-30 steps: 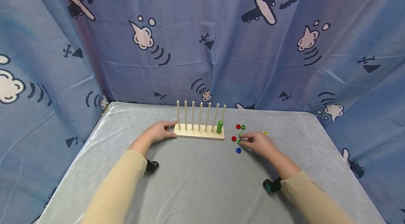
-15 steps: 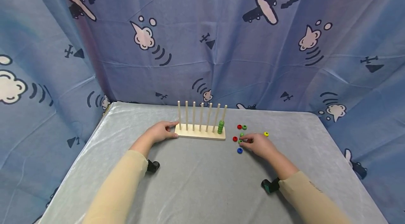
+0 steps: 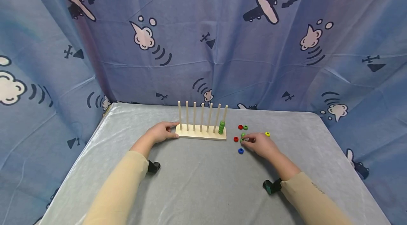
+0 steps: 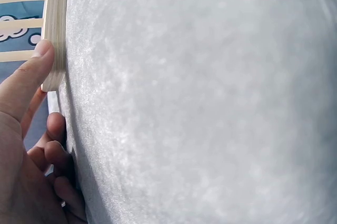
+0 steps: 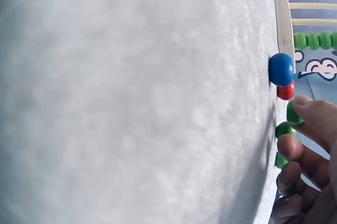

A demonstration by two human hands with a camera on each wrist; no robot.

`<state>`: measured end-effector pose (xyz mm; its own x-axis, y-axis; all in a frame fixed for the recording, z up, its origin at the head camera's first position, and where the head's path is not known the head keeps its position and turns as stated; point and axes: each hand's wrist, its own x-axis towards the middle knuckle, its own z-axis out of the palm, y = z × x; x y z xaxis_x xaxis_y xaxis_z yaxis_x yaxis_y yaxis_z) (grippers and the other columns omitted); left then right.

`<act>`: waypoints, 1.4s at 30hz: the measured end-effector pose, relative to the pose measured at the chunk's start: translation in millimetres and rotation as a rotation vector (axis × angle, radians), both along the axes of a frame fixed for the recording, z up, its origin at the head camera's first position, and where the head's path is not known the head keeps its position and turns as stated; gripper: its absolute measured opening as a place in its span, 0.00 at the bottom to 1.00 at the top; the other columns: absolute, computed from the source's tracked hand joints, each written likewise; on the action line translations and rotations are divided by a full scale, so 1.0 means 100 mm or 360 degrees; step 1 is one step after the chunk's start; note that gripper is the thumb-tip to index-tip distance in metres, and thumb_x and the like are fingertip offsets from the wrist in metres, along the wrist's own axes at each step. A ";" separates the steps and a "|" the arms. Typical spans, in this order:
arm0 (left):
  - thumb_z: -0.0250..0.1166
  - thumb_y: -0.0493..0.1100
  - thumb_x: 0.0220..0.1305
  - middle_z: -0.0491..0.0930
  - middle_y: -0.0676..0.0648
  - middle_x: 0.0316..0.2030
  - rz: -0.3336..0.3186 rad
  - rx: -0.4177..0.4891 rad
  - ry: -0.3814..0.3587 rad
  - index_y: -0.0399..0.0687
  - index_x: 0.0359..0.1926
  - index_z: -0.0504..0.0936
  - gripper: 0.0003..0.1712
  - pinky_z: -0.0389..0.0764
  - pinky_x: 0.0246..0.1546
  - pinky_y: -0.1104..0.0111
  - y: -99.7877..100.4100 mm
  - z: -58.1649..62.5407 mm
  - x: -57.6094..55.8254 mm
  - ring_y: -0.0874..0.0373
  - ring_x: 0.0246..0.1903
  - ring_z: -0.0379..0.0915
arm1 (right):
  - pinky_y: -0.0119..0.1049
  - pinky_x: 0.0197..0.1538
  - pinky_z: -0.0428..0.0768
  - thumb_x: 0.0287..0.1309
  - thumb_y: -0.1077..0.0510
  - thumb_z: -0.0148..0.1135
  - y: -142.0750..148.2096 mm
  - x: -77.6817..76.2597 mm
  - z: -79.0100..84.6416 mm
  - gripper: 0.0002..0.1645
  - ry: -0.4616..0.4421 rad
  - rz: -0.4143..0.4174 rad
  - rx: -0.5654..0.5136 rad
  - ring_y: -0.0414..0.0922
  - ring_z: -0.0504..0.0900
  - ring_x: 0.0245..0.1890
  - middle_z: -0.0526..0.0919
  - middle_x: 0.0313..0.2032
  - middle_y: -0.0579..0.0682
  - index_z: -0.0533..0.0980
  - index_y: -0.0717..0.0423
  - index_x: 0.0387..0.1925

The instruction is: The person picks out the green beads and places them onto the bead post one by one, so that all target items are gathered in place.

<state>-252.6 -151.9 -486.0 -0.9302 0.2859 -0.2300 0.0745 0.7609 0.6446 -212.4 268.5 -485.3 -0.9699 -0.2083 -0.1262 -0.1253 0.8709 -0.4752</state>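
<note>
R grip (image 3: 261, 144) pinching grn bead (image 5: 295, 112), L grip (image 3: 159, 132) pinching rack (image 3: 200, 134), both stretched fwd

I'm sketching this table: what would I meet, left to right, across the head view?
Bare left hand, pale wooden seven-peg rack, green round beads stacked on its rightmost peg, nearer red round bead, blue round bead, right hand.

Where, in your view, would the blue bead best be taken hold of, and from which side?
Probably by its rounded sides, pinched from the near side: the blue bead is small and round, and lies nearer the person than any other loose bead.
</note>
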 end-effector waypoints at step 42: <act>0.73 0.55 0.58 0.70 0.49 0.31 -0.0003 0.0006 0.0004 0.62 0.70 0.72 0.39 0.64 0.34 0.64 0.00 -0.01 -0.01 0.57 0.30 0.63 | 0.40 0.31 0.74 0.64 0.44 0.65 -0.40 -0.05 0.72 0.24 0.0273 -0.0142 -0.0362 0.47 0.76 0.31 0.83 0.32 0.49 0.81 0.48 0.58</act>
<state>-253.2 -152.3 -487.3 -0.9302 0.2888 -0.2264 0.0778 0.7582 0.6474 -217.5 228.1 -413.1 -0.9887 -0.1255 0.0816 -0.1486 0.7555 -0.6381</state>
